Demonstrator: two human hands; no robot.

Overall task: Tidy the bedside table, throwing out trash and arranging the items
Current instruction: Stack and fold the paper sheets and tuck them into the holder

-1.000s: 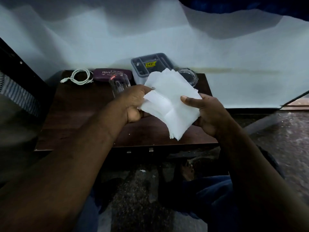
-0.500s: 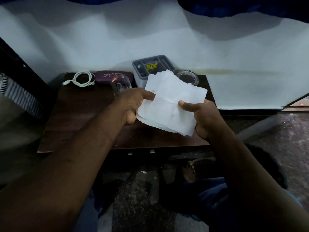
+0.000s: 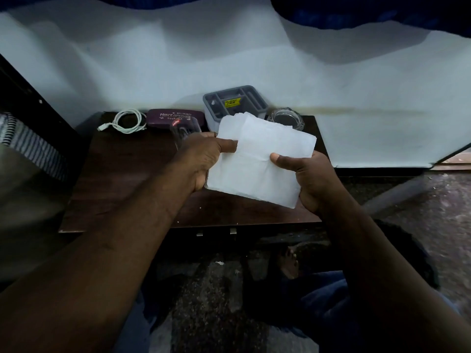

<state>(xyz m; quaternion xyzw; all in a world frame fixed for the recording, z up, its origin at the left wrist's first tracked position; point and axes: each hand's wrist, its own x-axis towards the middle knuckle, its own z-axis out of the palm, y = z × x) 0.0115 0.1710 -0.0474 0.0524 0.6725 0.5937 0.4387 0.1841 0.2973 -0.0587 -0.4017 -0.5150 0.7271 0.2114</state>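
Both hands holding tissue pile (image 3: 257,159) in air over brown surface (image 3: 122,179). Second ago pile hanging crooked, corner down; now lying flatter, edges lining up. Grip of left hand (image 3: 204,159) pinching left edge, grip of right hand (image 3: 308,179) pinching right edge. Pile probably getting ready for neat setting down.

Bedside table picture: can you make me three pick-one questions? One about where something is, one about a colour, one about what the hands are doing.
1. Where is the white cable? A) back left of the table B) inside a drawer C) on a chair
2. What colour is the glasses case? A) yellow B) purple C) green
3. How are the paper sheets held? A) by two hands B) by one hand C) by none

1 A: it lies coiled beside the case.
2 B: its lid is purple.
3 A: the left hand and right hand each pinch a side.
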